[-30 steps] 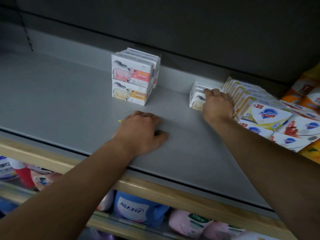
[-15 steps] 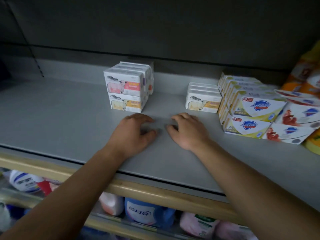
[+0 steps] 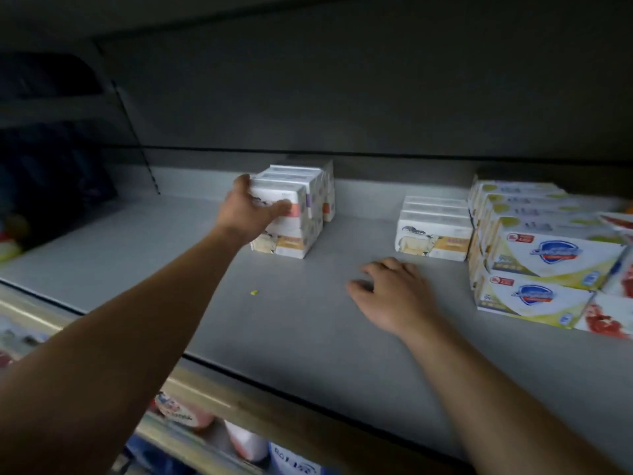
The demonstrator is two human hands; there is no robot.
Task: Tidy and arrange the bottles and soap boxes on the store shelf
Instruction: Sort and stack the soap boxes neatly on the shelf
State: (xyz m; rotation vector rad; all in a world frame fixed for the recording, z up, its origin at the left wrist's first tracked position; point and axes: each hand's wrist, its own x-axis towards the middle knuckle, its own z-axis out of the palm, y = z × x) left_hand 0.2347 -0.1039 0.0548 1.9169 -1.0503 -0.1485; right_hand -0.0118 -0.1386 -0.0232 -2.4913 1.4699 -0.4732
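Observation:
A two-high stack of white soap boxes [image 3: 301, 214] stands mid-left on the grey shelf [image 3: 171, 262]. My left hand [image 3: 250, 209] is wrapped around the top front box of that stack, thumb on its left side and fingers across its face. A low row of the same white soap boxes [image 3: 435, 231] sits to the right. Against it lie stacked white-and-yellow shield-logo soap boxes [image 3: 548, 255]. My right hand [image 3: 390, 293] rests flat on the shelf in front of the low row, fingers spread, holding nothing.
A small yellow scrap [image 3: 253, 292] lies on the shelf between my arms. Red-printed soap boxes [image 3: 609, 320] sit at the far right. Bottles and pouches [image 3: 239, 437] fill the lower shelf behind a wooden front rail [image 3: 219, 395]. Dark items sit at the far left.
My left hand left the shelf surface and reached forward onto the top front box of the left stack. My right hand stayed on the shelf, slightly further right. The camera moved nearer.

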